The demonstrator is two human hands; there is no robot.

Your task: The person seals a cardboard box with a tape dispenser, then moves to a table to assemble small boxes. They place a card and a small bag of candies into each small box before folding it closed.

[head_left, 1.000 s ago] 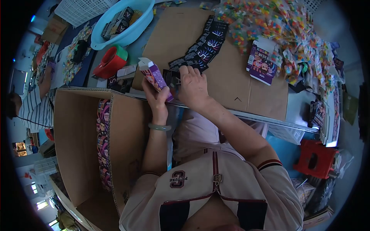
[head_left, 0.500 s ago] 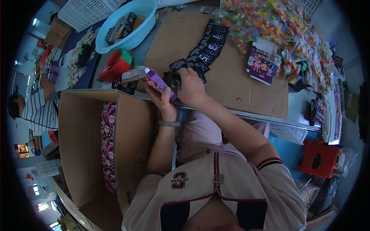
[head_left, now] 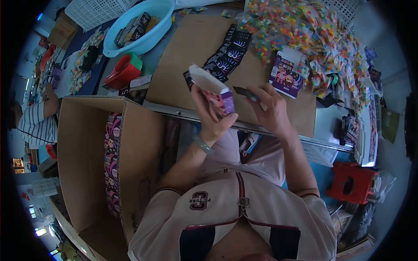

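In the middle of the head view, my left hand [head_left: 212,124] holds a small purple box [head_left: 222,101] tilted, its white open side and flap facing up. To the right of it, my right hand [head_left: 271,108] pinches a small dark packet [head_left: 244,92] whose tip points at the box. Behind the box, a row of overlapping black packets [head_left: 230,54] lies on the flat cardboard sheet [head_left: 174,65]. Another purple box [head_left: 286,76] rests on the sheet beside the candy packets.
Clear packets of colourful candy [head_left: 313,39] are heaped at the back right. A blue basin [head_left: 167,21] with black packets and a red tape holder [head_left: 124,74] stand at the left. Below is a large open carton [head_left: 82,165]. A person in stripes [head_left: 41,119] is at far left.
My left hand has moved right and tilted the box so its open side shows. My right hand has left the row of black packets and moved right with a dark packet.
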